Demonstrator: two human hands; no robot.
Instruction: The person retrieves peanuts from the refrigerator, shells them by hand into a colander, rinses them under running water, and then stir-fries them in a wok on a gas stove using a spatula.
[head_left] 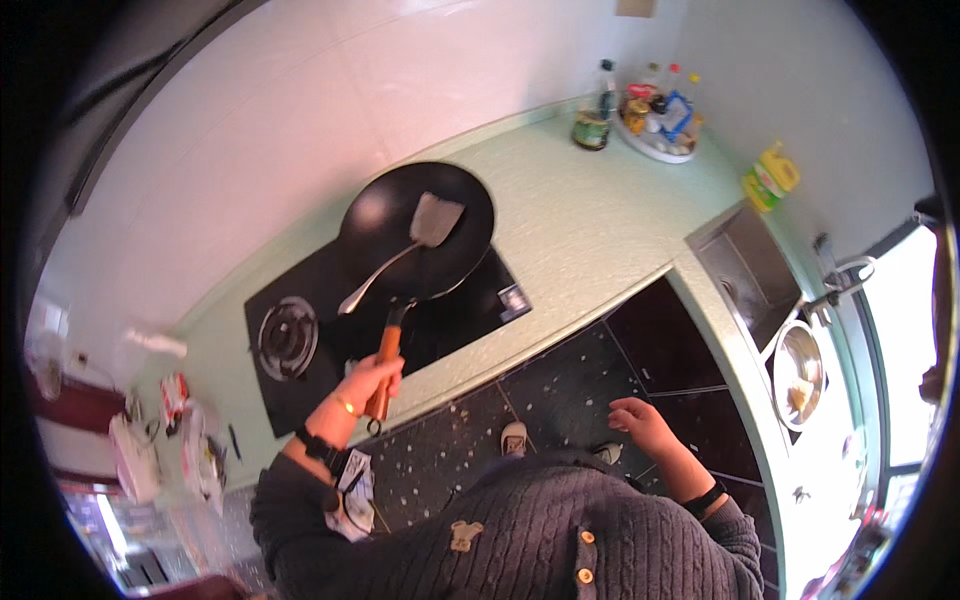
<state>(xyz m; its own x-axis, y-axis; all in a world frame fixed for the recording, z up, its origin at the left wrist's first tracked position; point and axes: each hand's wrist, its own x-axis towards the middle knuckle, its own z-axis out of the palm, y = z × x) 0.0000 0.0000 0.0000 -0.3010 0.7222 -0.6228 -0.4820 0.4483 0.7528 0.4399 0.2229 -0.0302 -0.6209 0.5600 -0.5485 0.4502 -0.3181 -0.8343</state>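
A black wok (pixel 375 215) sits on the right side of the black two-burner cooktop (pixel 440 330). My left hand (pixel 362 390) is closed around its orange-brown wooden handle (pixel 390 345), which points toward me. Inside the wok lies a metal spatula (pixel 436 218), its blade on the far side and its handle resting across the near-left rim. My right hand (pixel 645 425) hangs over the floor in front of the cabinets, away from the counter, fingers loosely curled and apart, holding nothing.
The left burner (pixel 288 338) has its grate exposed. At the back right stand a dark bottle (pixel 591 130) and a round tray (pixel 660 150) of condiments. A yellow jug (pixel 770 178) stands near the steel sink (pixel 745 262); a metal bowl (pixel 800 365) sits beside it. A white appliance (pixel 135 458) is at far left.
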